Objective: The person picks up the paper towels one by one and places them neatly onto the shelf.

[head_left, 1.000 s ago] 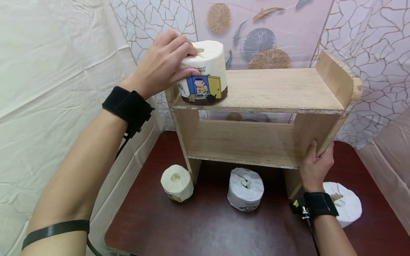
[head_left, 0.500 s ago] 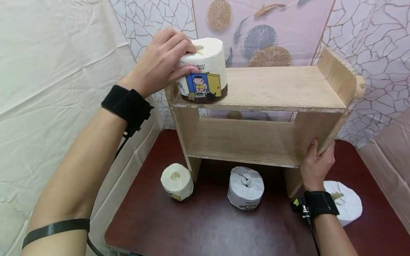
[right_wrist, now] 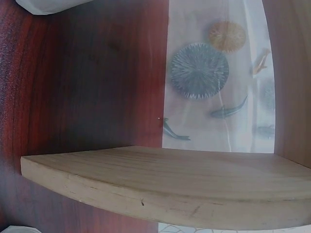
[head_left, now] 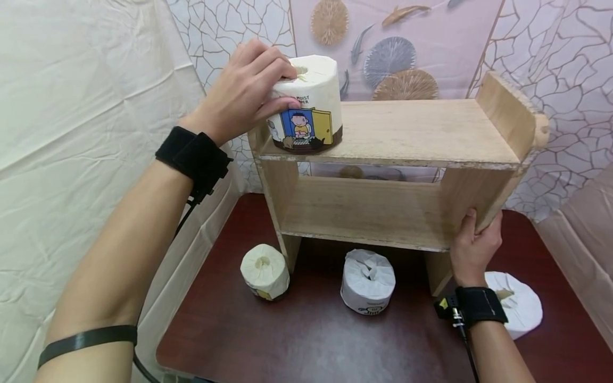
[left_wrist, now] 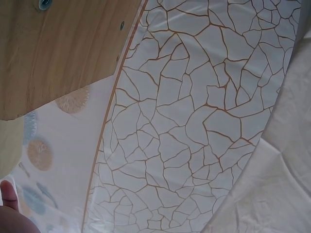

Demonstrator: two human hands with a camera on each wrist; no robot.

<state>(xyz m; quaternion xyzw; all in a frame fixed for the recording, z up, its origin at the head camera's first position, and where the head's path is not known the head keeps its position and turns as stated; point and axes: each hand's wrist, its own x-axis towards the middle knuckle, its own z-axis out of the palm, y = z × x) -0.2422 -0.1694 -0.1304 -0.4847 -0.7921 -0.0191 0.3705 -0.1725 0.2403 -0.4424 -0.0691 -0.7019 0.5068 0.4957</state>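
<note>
In the head view my left hand [head_left: 244, 96] grips a wrapped toilet roll [head_left: 316, 119], fingers over its top near the core hole and thumb on its printed side. The roll stands upright at the left end of the top board of a wooden shelf [head_left: 421, 130]. With my right hand [head_left: 474, 250] I hold the lower part of the shelf's right side panel, thumb on the inner face and fingers around the outside. A bit of my left hand [left_wrist: 12, 216] shows in the left wrist view, below the side panel [left_wrist: 58, 53]. No fingers show in the right wrist view.
A cream toilet roll [head_left: 265, 274] stands by the shelf's left foot on the dark red table [head_left: 306, 346]. Another white roll [head_left: 367, 284] is in front of the shelf's middle. A third roll [head_left: 517, 306] sits at the right, partly behind my right wrist.
</note>
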